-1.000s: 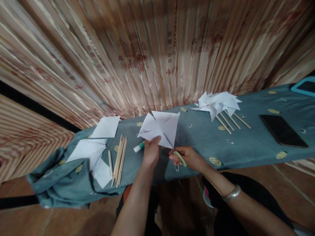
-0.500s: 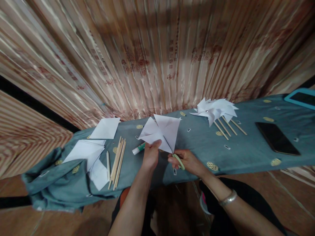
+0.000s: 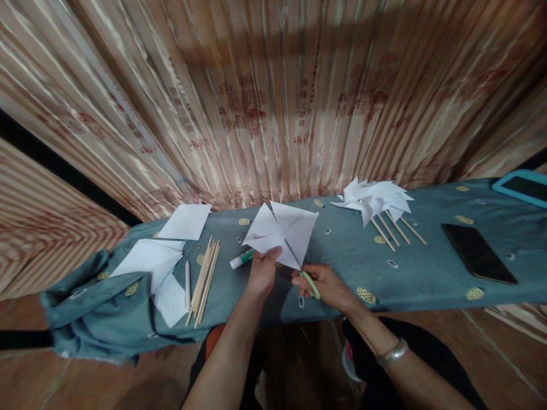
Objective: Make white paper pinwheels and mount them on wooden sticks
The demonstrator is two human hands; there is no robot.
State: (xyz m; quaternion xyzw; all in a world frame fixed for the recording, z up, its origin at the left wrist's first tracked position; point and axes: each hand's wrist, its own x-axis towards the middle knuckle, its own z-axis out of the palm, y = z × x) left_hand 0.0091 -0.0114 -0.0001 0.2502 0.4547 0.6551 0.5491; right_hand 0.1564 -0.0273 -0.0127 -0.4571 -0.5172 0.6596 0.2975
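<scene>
My left hand pinches the lower edge of a white square of paper, thumb on top. Slits run inward from the paper's corners toward its middle. In my right hand is a pair of scissors with light green handles; its blades are at the paper's lower right corner, mostly hidden by the paper. A glue stick with a green label lies just left of my left hand. Several finished paper pinwheels on wooden sticks rest farther right.
On the left of the cloth-covered table are wooden sticks, a white pencil-like stick, stacked paper and a separate sheet. A black phone and a blue-framed tablet lie right. A curtain hangs behind.
The view has shifted slightly. Both hands keep their hold on the paper and the scissors, and less of the scissor blades shows at the paper's lower right slit.
</scene>
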